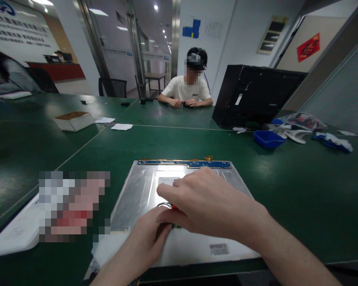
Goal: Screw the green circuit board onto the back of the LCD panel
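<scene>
In front of me lies a flat display panel (128, 198), silver side up, with a blue circuit board strip (167, 163) along its far edge. A white band with a small label runs along its near side. My right hand (203, 194) is closed above the panel's middle, its fingers bent down against my left hand (150, 226). The left fingers are also curled shut. Between the two hands show a bit of orange-red, a shiny curved edge and a small green piece (176, 226). Fingers cover most of this, so its kind stays hidden.
Left of the panel lies a white board (18, 234) beside a pixelated patch. An open cardboard box (74, 120) and papers (121, 126) lie farther back. At the back right stand a large black screen housing (256, 95) and a blue tray (269, 139). A person (186, 87) sits opposite.
</scene>
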`<move>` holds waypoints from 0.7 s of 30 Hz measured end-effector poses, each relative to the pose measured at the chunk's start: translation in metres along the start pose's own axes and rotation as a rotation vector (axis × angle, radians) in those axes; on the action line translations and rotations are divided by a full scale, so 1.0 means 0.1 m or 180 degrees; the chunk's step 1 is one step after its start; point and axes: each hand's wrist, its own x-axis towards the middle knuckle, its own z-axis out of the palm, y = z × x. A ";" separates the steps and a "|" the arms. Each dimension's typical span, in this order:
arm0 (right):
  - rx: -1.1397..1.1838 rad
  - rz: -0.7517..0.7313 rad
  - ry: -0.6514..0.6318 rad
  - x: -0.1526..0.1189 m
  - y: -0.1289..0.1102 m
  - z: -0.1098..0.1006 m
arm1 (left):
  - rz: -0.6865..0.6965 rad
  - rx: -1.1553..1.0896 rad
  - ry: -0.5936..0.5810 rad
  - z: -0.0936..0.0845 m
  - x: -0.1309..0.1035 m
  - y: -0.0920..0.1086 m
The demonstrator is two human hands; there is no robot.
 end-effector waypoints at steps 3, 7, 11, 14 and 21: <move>-0.0071 -0.0030 0.0035 0.00 -0.01 0.02 | -0.0002 0.0013 0.0077 0.00 0.00 0.02; 0.0005 -0.0099 -0.0049 0.00 -0.03 0.00 | 0.0050 -0.0021 0.0069 -0.03 0.03 0.08; 0.0205 -0.0206 -0.0198 0.00 -0.04 -0.04 | 0.0010 0.0038 0.0000 -0.05 0.05 0.11; 0.0417 -0.0314 -0.0296 0.00 -0.05 -0.08 | 0.0034 0.0098 0.0040 -0.04 0.03 0.10; 0.0410 -0.0292 -0.0203 -0.03 -0.06 -0.07 | 0.0064 0.0055 0.0161 -0.02 0.02 0.07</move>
